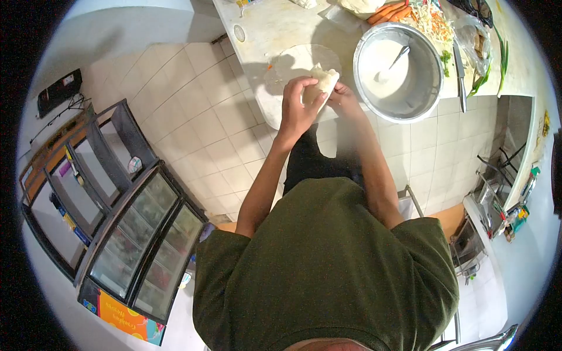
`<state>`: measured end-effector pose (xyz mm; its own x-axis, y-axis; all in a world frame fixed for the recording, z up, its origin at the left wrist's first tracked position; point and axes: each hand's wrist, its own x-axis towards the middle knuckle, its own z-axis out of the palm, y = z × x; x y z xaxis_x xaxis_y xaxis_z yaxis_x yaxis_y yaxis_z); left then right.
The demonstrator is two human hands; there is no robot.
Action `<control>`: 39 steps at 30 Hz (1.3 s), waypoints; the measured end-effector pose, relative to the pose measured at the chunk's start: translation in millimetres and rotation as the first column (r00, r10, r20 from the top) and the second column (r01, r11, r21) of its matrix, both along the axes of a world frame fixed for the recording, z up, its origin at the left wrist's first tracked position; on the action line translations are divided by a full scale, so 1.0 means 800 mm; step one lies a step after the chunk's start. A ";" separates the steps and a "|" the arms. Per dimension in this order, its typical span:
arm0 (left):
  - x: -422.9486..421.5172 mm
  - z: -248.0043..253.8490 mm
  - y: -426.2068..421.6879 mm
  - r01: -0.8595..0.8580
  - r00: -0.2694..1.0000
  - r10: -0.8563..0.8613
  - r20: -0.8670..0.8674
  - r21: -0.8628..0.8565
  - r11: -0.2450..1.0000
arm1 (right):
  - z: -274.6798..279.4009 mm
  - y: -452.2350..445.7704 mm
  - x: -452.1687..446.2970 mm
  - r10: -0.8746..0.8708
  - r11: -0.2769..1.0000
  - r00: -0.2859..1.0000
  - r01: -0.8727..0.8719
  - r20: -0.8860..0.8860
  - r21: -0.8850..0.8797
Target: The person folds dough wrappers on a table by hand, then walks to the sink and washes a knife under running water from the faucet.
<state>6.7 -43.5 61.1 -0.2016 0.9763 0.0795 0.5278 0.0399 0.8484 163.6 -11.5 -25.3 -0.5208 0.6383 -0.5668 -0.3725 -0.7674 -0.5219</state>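
Over the table's front edge, my left hand grips a pale rolled wrapper, thumb on one side and fingers on the other. My right hand closes on the wrapper's right side; some of its fingertips are hidden behind it. What lies inside the wrapper cannot be made out. Just beyond, a thin round sheet lies flat on the tabletop, with a small orange scrap near its left side. Right of my hands stands a large metal bowl holding white batter and a spoon.
Carrots and shredded vegetables lie behind the bowl. To its right are a knife reaching past the table edge, a plastic bag and green onions. A glass-topped freezer stands on the left.
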 end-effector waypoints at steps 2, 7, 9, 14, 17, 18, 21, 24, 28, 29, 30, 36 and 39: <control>-0.011 0.012 -0.006 0.008 0.995 -0.003 0.104 -0.041 0.999 | 0.018 0.003 0.000 0.060 0.998 0.998 -0.060 -0.034 0.019; -0.014 0.040 -0.018 -0.096 0.861 0.147 0.486 -0.128 0.987 | 0.053 0.020 0.021 0.257 0.959 0.966 -0.256 0.012 0.121; -0.006 0.055 -0.015 -0.120 0.770 0.173 0.614 -0.127 0.985 | 0.076 0.028 0.026 0.278 0.954 0.960 -0.274 -0.023 0.123; -0.013 0.035 -0.025 0.334 0.151 0.139 0.979 -0.183 0.925 | 0.147 0.043 0.021 0.293 0.955 0.955 -0.295 -0.046 -0.034; -0.008 0.034 -0.030 0.355 -0.027 0.202 0.979 -0.179 0.918 | 0.173 0.050 0.028 0.347 0.924 0.934 -0.356 -0.085 -0.140; -0.004 0.030 -0.033 0.341 -0.015 0.221 0.975 -0.203 0.918 | 0.178 0.052 0.032 0.373 0.909 0.921 -0.387 -0.110 -0.157; 0.008 0.026 -0.038 0.272 0.156 0.189 0.969 -0.226 0.935 | 0.188 0.047 0.042 0.385 0.915 0.922 -0.387 -0.044 -0.112; 0.009 0.034 -0.035 0.269 0.001 0.270 0.963 -0.261 0.927 | 0.204 0.040 0.030 0.406 0.912 0.905 -0.393 0.129 -0.116; 0.002 0.043 -0.029 0.182 -0.206 0.295 0.933 -0.260 0.948 | 0.197 0.023 0.020 0.356 0.934 0.915 -0.355 0.191 -0.038; 0.000 0.043 -0.028 0.153 -0.220 0.288 0.932 -0.259 0.954 | 0.200 0.020 0.014 0.297 0.954 0.944 -0.287 0.140 -0.093; -0.003 0.042 -0.027 0.125 -0.233 0.281 0.931 -0.258 0.958 | 0.202 0.017 0.007 0.234 0.964 0.968 -0.219 0.091 -0.151; -0.021 0.029 -0.028 0.057 -0.189 0.320 0.928 -0.315 0.947 | 0.205 0.017 -0.022 0.233 0.955 0.833 -0.294 0.501 0.046; -0.033 0.013 -0.026 0.029 -0.060 0.349 0.935 -0.348 0.937 | 0.195 0.030 -0.043 0.061 0.920 0.791 -0.281 0.609 0.272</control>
<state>-19.9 -64.6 71.5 -0.0386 0.8450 -0.5333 -0.8772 0.2270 0.4231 129.1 12.3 130.9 -0.2833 0.7746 -0.5655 0.2046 -0.5272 -0.8247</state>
